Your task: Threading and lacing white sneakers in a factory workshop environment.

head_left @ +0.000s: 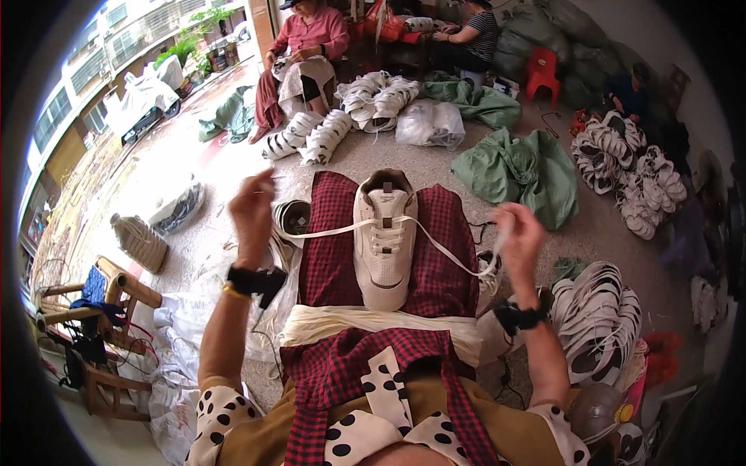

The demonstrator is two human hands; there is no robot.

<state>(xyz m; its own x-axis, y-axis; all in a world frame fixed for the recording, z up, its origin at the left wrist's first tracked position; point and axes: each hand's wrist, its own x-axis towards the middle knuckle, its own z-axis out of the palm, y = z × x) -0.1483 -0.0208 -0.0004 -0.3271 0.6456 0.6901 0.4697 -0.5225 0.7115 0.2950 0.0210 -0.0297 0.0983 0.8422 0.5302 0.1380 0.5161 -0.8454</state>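
Observation:
A cream-white sneaker (386, 268) lies on my lap, over a red and black checked apron (443, 248), with its toe toward me. A flat white shoelace (338, 231) runs through its upper eyelets and out to both sides. My left hand (252, 213), raised left of the shoe, has its fingers pinched on one length of the lace. To the right, my right hand (521, 241) pinches the other length, which sags in a curve before rising to the fingers. Both hands are apart from the shoe. A bundle of cream laces (381, 325) lies across my lap below the toe.
Another shoe (294, 219) is beside my left knee. Strung shoe uppers (598, 318) are piled at my right, with more uppers (377, 101) ahead. Green sacks (521, 175) lie on the floor. A bamboo chair (116, 303) stands left. Several people sit farther back.

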